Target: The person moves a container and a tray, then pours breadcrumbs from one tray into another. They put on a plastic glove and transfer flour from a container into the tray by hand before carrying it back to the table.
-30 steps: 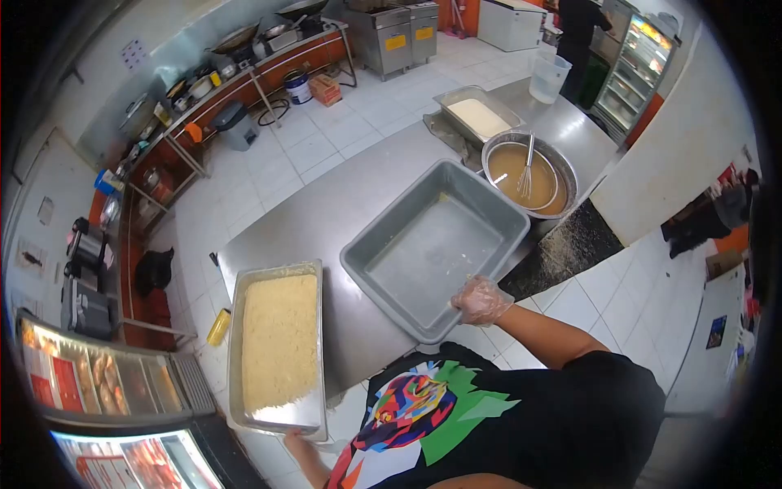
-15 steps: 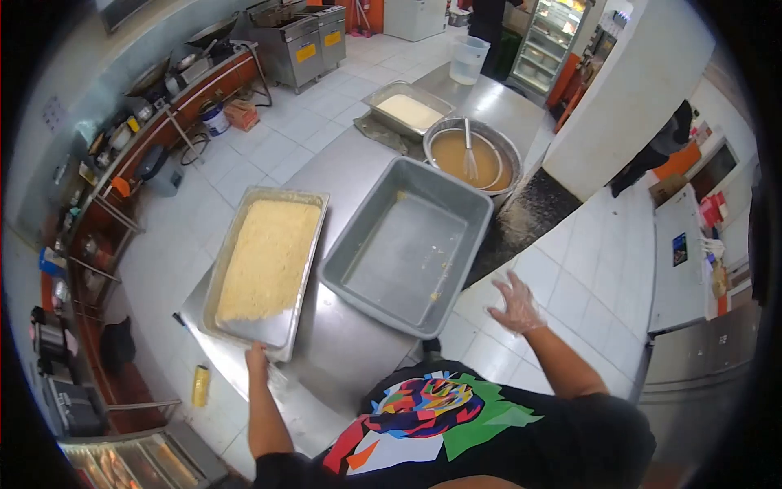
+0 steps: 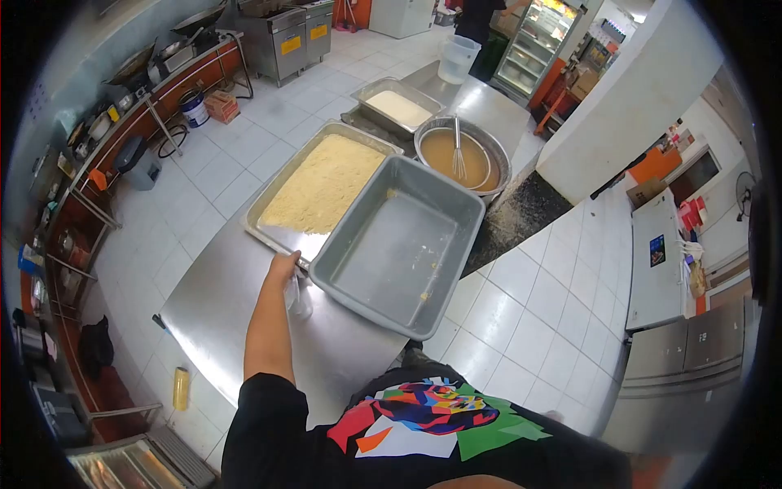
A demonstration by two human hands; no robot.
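My left hand [image 3: 284,265] grips the near rim of a shallow metal tray [image 3: 265,236], its fingers closed at the edge. Clear plastic, perhaps a loose glove [image 3: 300,301], hangs beside the wrist. Pale yellow crumbs [image 3: 322,183] cover most of the tray, with bare metal showing at the near end. Right against the tray stands a deep grey plastic tub [image 3: 391,244], with a few yellow bits on its floor. My right hand is out of view.
Behind the tub sits a large metal bowl [image 3: 425,167] of brownish liquid holding a wire whisk [image 3: 459,155]. Farther back are another metal tray [image 3: 440,104] with pale contents and a clear plastic pitcher [image 3: 458,61]. A white pillar [image 3: 627,98] rises at the right.
The crumb tray has been pushed away and to the right, turning until it meets the grey tub. My left hand went with it. The gloved right hand has left the view.
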